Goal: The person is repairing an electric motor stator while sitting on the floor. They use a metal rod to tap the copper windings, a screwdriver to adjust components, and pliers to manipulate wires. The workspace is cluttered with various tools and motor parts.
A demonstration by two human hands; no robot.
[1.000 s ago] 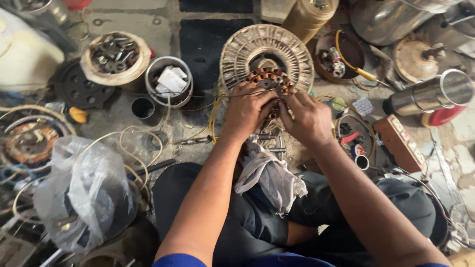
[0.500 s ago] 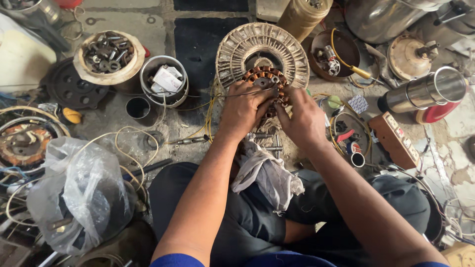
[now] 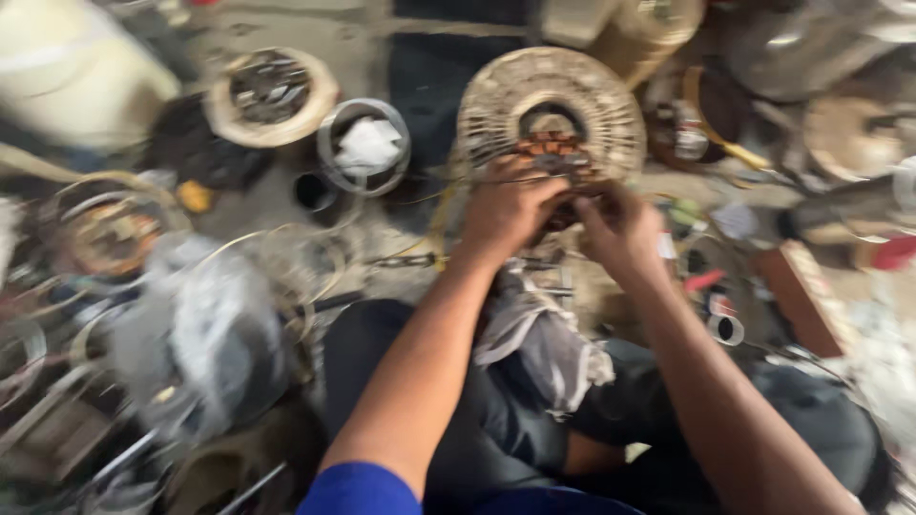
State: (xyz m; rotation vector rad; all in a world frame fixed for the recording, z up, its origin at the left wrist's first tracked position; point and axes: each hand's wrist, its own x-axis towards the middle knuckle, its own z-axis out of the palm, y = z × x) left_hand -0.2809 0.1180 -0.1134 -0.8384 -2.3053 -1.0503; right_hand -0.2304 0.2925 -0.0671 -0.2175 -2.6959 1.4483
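A round motor stator (image 3: 549, 105) with pale windings on its outer ring and copper coils at its centre stands tilted on the floor in front of me. My left hand (image 3: 510, 210) grips its lower copper part, fingers curled over it. My right hand (image 3: 620, 229) presses on the same spot from the right, fingers closed on the coil. A crumpled grey cloth (image 3: 539, 334) lies on my lap just under both hands. The picture is blurred, so any tool in my fingers cannot be made out.
A metal tin with white paper (image 3: 367, 148) and a dish of small parts (image 3: 272, 95) sit left of the stator. A clear plastic bag (image 3: 191, 324) and wire loops lie at left. Metal cans, a brown box (image 3: 801, 296) and clutter crowd the right.
The view has swung to the left and gone blurry. Both hands stay on the stator's copper centre, drawn a little closer together.
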